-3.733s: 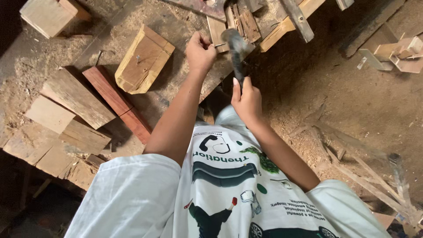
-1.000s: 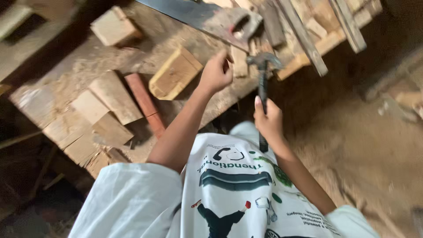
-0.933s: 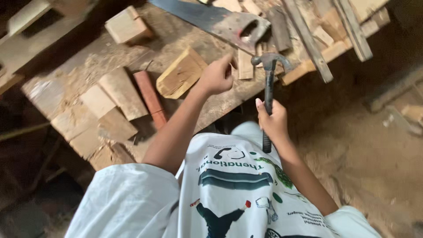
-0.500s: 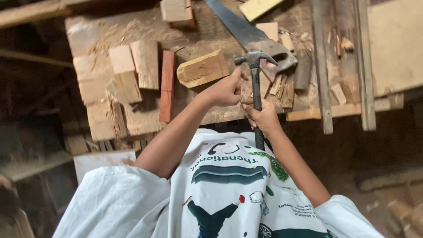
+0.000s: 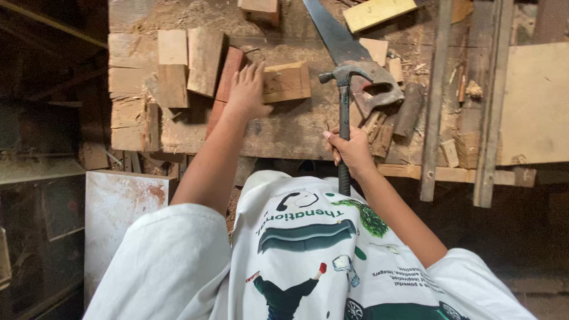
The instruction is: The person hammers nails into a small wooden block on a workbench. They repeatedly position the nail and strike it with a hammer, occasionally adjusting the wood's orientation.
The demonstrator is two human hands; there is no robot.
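Wood scraps cover the table (image 5: 284, 127). Your left hand (image 5: 249, 92) lies flat, fingers spread, on a wooden block (image 5: 287, 82); your right hand (image 5: 352, 151) clamps the hammer (image 5: 344, 101) handle upright beside the saw (image 5: 349, 56).

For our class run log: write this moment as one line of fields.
left hand: flat on wood block | right hand: gripping claw hammer, head up | handsaw: lying on workbench

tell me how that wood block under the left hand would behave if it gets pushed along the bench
The wood block looks solid and stiff, lying flat, so it would likely slide rather than tip or roll. The workbench is rough and dusty, so it may drag. The left hand lies on its edge.
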